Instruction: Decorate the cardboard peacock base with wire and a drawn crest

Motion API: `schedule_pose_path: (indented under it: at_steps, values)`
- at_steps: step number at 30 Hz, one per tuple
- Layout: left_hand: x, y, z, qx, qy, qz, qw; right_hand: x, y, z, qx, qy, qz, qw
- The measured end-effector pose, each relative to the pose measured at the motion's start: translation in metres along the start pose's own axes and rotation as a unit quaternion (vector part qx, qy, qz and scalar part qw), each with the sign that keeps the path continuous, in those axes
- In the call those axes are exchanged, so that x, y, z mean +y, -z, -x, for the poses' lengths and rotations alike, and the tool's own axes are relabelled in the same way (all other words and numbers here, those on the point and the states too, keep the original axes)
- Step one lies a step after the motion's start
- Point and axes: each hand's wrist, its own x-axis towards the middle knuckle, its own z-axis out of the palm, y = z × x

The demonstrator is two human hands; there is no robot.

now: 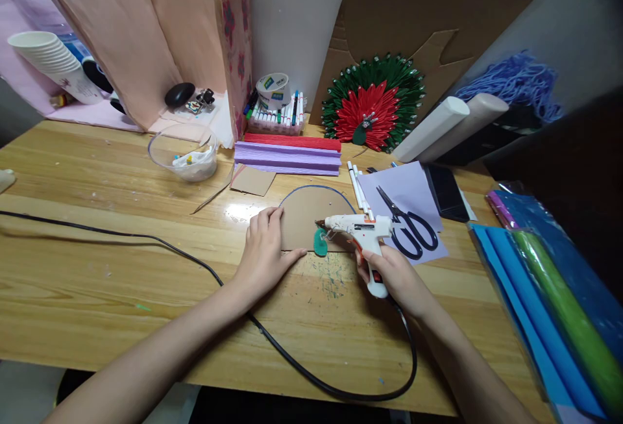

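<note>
A half-round piece of brown cardboard point(304, 213) with a blue line along its curved edge lies flat on the table. My left hand point(263, 245) holds its left side, with the fingers bent over the edge and the thumb stretched along the straight lower edge. In my right hand point(389, 271) is a white glue gun point(367, 229), gripped by its handle. The gun's nozzle points left, just over the cardboard near a small green felt piece point(320, 242). This felt piece overlaps the cardboard's lower edge. Whether the nozzle touches anything, I cannot tell.
A black cord point(292, 362) loops across the table's front. Scissors point(409, 223) lie on purple paper point(433, 242) at right, beside a phone point(445, 191). Behind are crepe paper rolls point(287, 159), a plastic bowl point(182, 151) and a red-green peacock craft point(372, 106). Wrapped sheets point(549, 281) cover the right edge.
</note>
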Motion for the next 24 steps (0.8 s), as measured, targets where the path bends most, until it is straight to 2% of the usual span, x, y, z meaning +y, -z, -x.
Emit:
schedule_pose_path:
  at_steps: [16, 21, 24]
  values:
    - [-0.001, -0.001, 0.000, 0.006, -0.001, 0.006, 1.000, -0.010, 0.006, 0.003, 0.007, -0.011, -0.007, 1.000]
    - [-0.001, 0.000, 0.000, 0.002, -0.004, 0.006, 1.000, -0.012, 0.004, 0.007, 0.027, 0.028, -0.038, 0.999]
    - [0.000, 0.000, -0.001, 0.004, -0.004, 0.010, 1.000, -0.013, 0.001, 0.013, 0.061, 0.054, -0.066, 0.994]
